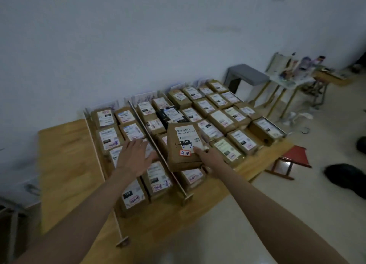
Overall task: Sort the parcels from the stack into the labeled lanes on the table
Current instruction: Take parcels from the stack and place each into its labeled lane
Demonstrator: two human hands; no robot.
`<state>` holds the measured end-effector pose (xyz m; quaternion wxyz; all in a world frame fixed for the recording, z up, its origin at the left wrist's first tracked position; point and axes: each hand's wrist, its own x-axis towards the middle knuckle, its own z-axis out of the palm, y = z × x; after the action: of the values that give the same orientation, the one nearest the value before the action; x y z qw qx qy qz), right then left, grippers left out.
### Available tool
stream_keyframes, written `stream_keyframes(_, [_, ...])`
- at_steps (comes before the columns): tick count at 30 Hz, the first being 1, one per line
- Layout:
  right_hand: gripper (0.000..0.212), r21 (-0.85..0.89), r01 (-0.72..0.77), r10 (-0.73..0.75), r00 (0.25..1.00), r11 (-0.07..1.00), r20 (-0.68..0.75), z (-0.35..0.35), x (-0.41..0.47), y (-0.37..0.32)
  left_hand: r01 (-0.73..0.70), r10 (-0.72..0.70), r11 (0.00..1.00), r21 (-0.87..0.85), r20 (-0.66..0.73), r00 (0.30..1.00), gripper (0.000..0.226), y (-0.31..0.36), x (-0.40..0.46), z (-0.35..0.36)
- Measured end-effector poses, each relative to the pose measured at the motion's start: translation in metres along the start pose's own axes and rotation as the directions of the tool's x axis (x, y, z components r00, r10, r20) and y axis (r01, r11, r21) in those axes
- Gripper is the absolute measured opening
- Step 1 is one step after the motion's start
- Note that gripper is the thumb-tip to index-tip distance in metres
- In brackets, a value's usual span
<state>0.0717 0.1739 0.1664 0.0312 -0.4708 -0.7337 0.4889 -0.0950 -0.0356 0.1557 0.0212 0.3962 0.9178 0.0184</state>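
Note:
My right hand (208, 154) grips a brown cardboard parcel (181, 158) with a white "15H" label and a red sticker, holding it above the middle lane. My left hand (134, 156) is spread flat, fingers straight, over the parcels in the left lane (111, 139). Several brown labelled parcels lie in rows across the wooden table (65, 164). Thin upright rails (156, 144) divide the lanes, and white lane cards (144, 99) stand at the far edge against the wall.
A grey stool (247, 75) and a small cluttered table (293, 75) stand at the back right. A red stool (293, 158) lies beside the table's right corner. A dark shoe (344, 176) is on the floor at right.

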Motion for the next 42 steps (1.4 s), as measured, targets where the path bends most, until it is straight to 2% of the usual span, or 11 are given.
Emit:
stream_keyframes(3, [0.05, -0.012, -0.037, 0.037, 0.998, 0.999, -0.055, -0.056, 0.007, 0.043, -0.044, 0.044, 0.999, -0.004, 0.007, 0.999, 0.067, 0.071, 0.012, 0.01])
stream_keyframes(9, [0.054, 0.086, -0.106, 0.116, 0.986, 0.991, -0.122, -0.153, 0.017, 0.114, -0.15, 0.15, 0.988, -0.027, 0.004, 0.989, 0.069, 0.19, 0.039, 0.019])
stream_keyframes(14, [0.056, 0.167, -0.138, 0.167, 0.971, 0.976, -0.17, -0.218, 0.032, 0.151, -0.237, 0.238, 0.971, -0.019, 0.014, 0.971, 0.067, 0.261, 0.073, 0.021])
stream_keyframes(19, [0.044, 0.228, -0.165, 0.211, 0.958, 0.96, -0.195, -0.268, 0.064, 0.172, -0.285, 0.284, 0.956, -0.066, -0.024, 0.958, 0.062, 0.319, 0.116, 0.031])
stream_keyframes(26, [0.037, 0.243, -0.113, 0.167, 0.963, 0.963, -0.213, -0.33, 0.147, 0.178, -0.268, 0.265, 0.951, -0.152, -0.037, 0.963, 0.059, 0.379, 0.208, 0.052])
stream_keyframes(29, [0.036, 0.181, -0.175, 0.207, 0.963, 0.968, -0.174, -0.351, 0.18, 0.176, -0.247, 0.249, 0.95, -0.19, -0.015, 0.968, 0.054, 0.399, 0.241, 0.058])
stream_keyframes(36, [0.041, 0.059, -0.218, 0.221, 0.974, 0.974, -0.053, -0.385, 0.244, 0.174, -0.208, 0.226, 0.956, -0.204, 0.067, 0.972, 0.056, 0.435, 0.289, 0.075])
stream_keyframes(39, [0.033, 0.017, -0.192, 0.192, 0.981, 0.981, -0.012, -0.393, 0.269, 0.175, -0.152, 0.173, 0.967, -0.205, 0.092, 0.981, 0.058, 0.443, 0.304, 0.084])
stream_keyframes(42, [0.04, -0.019, -0.185, 0.186, 0.982, 0.982, 0.039, -0.401, 0.295, 0.178, -0.082, 0.105, 0.979, -0.185, 0.113, 0.988, 0.06, 0.45, 0.313, 0.095])
